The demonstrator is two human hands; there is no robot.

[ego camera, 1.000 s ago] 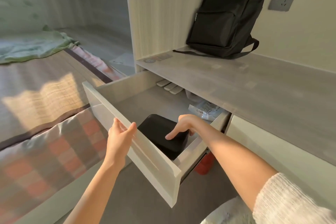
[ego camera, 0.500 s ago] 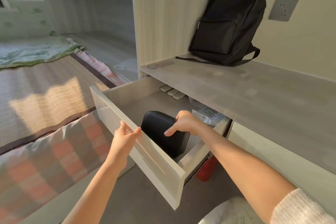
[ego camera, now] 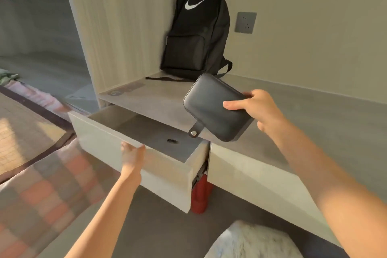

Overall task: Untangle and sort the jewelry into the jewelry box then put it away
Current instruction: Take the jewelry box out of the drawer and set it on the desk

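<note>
A black, rounded jewelry box (ego camera: 211,109) with a snap tab at its lower edge is held closed and tilted in the air above the desk top (ego camera: 314,115). My right hand (ego camera: 254,108) grips its right side, thumb on the lid. The grey drawer (ego camera: 134,153) below stands partly open. My left hand (ego camera: 132,154) rests against the drawer's front panel, fingers over its top edge. A small dark ring-like item (ego camera: 172,141) lies on the drawer floor. No other jewelry shows.
A black backpack (ego camera: 196,33) leans in the back corner of the desk against the wall, with a grey wall socket (ego camera: 245,22) to its right. A red cylinder (ego camera: 200,195) stands under the desk. A bed with a checked cover (ego camera: 41,195) lies to the left.
My right hand has lifted the black box out of the drawer and up over the desk top. The drawer is pushed further in, with my left hand still on its front.
</note>
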